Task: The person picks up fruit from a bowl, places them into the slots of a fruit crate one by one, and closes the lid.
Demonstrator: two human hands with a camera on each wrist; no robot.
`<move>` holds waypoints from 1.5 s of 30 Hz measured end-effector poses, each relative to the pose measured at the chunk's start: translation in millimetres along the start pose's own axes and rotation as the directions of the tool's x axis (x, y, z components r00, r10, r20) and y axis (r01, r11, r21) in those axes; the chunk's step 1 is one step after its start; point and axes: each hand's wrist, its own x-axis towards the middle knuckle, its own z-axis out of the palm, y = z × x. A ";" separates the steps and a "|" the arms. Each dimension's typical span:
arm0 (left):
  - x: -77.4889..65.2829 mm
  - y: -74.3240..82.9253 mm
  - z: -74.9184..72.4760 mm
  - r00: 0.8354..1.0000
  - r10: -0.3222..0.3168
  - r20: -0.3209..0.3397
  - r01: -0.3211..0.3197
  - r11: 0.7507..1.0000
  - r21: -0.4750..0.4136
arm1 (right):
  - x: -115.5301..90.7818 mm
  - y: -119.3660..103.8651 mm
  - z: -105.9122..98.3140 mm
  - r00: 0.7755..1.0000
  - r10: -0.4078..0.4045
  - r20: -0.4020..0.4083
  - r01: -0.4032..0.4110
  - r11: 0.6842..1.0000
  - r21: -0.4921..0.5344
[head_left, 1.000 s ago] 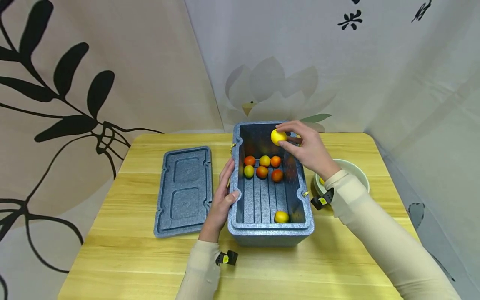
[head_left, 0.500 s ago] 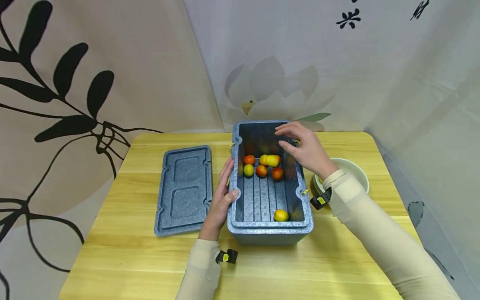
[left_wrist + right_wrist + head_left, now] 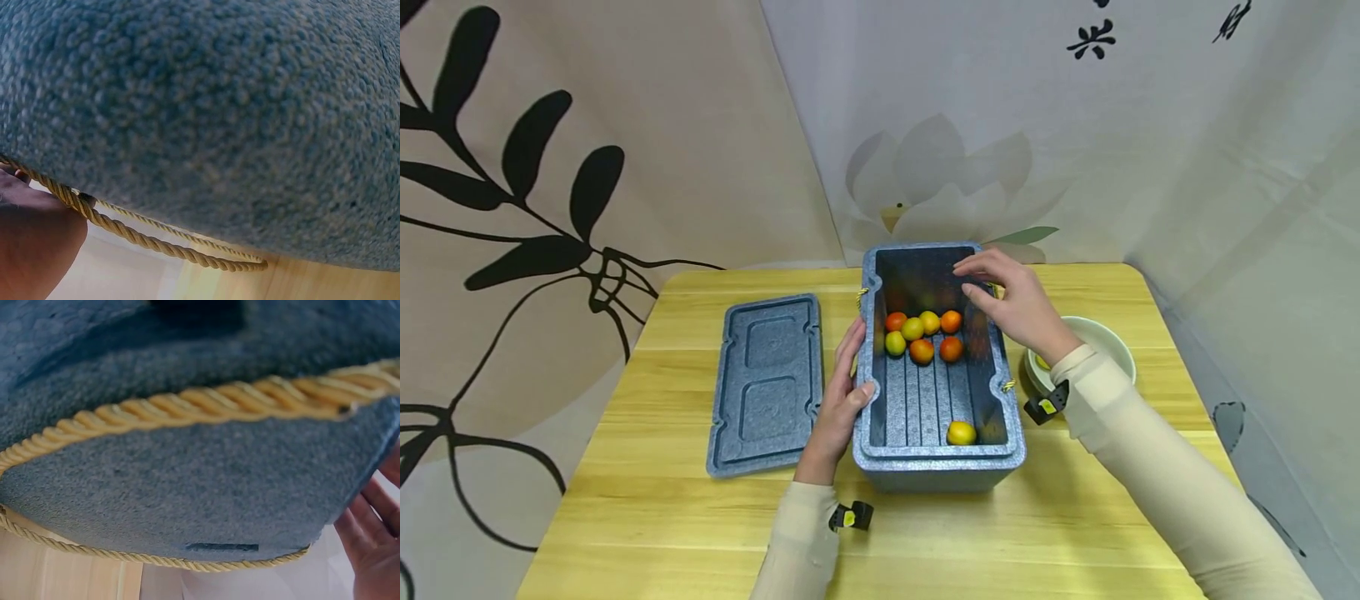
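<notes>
A grey-blue foam box (image 3: pixel 940 454) stands uncovered on the table. Toward its far end lie several small round fruits, red-orange ones (image 3: pixel 951 348) and yellow ones (image 3: pixel 912 328), while a single yellow fruit (image 3: pixel 961 432) sits near the front wall. My left hand (image 3: pixel 842 400) rests along the box's left side, fingers straight on the outer wall and thumb at the rim. Over the far right part of the box is my right hand (image 3: pixel 1011 300), holding nothing, thumb and fingers apart. Twisted yellow rope (image 3: pixel 206 403) runs along the box's outside in the right wrist view.
Left of the box lies its flat grey-blue lid (image 3: pixel 765 383). On the right, partly behind my right forearm, stands a pale bowl (image 3: pixel 1112 342) with a bit of yellow showing inside. The wooden table (image 3: pixel 647 500) meets a printed cloth backdrop behind.
My right hand has let go of the yellow fruit it pinched; the fruit dropped into the box and now lies among the others at the far end. My left hand has stayed in place.
</notes>
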 end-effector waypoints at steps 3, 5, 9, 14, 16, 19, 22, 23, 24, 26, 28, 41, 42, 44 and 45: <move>0.1 0.0 0.0 1.000 -0.001 0.002 0.001 1.000 0.004 | -2.7 1.2 -1.3 1.000 0.012 -0.007 -0.012 1.000 -0.002; 0.2 0.4 0.2 1.000 -0.003 0.001 0.003 1.000 0.006 | -4.7 1.2 -2.6 1.000 0.025 -0.011 -0.025 1.000 0.000; -0.2 1.1 0.7 1.000 -0.004 0.001 0.004 1.000 0.007 | -9.6 3.1 -7.6 0.998 0.046 -0.031 -0.046 0.999 0.013; -0.4 1.1 0.8 1.000 -0.006 0.003 0.006 1.000 0.011 | -16.2 11.6 -13.6 0.994 0.066 -0.082 -0.061 0.996 0.065; -0.5 1.5 0.9 1.000 -0.004 0.001 0.004 1.000 0.015 | -19.1 13.9 -14.8 0.991 0.075 -0.113 -0.065 0.994 0.086; -0.5 2.3 0.9 1.000 0.000 0.001 0.000 1.000 0.015 | -24.3 11.6 -16.2 0.982 0.080 -0.171 -0.064 0.993 0.101; 0.0 3.1 1.1 1.000 -0.002 0.006 0.002 1.000 0.017 | -30.0 2.4 -18.4 0.973 0.084 -0.215 -0.062 0.992 0.107; 0.1 3.3 1.0 1.000 -0.003 0.006 0.003 1.000 0.019 | -31.7 -1.2 -19.3 0.971 0.086 -0.223 -0.063 0.992 0.109; 0.1 3.3 0.9 1.000 -0.007 0.007 0.007 1.000 0.022 | -33.7 -4.6 -20.3 0.969 0.092 -0.229 -0.070 0.992 0.103; 0.6 3.5 0.7 1.000 -0.009 0.009 0.009 1.000 0.028 | -37.5 -8.5 -22.3 0.966 0.109 -0.234 -0.088 0.991 0.098; 1.1 3.7 0.4 1.000 -0.009 0.012 0.009 0.999 0.033 | -41.1 -8.5 -24.3 0.962 0.133 -0.239 -0.115 0.990 0.087; -0.7 6.8 -2.2 0.999 -0.013 0.034 0.012 1.000 0.019 | -70.1 24.3 -31.0 0.928 0.240 -0.284 -0.235 0.971 0.054; -0.7 6.9 -2.3 0.999 -0.011 0.036 0.010 1.000 0.019 | -72.0 29.7 -30.9 0.924 0.248 -0.292 -0.244 0.968 0.051; -0.7 6.8 -2.3 0.999 -0.010 0.039 0.010 1.000 0.018 | -76.1 42.1 -30.5 0.914 0.268 -0.306 -0.266 0.963 0.049; -0.8 6.6 -2.4 0.999 -0.011 0.039 0.010 1.000 0.019 | -77.9 49.2 -30.4 0.910 0.275 -0.309 -0.274 0.960 0.048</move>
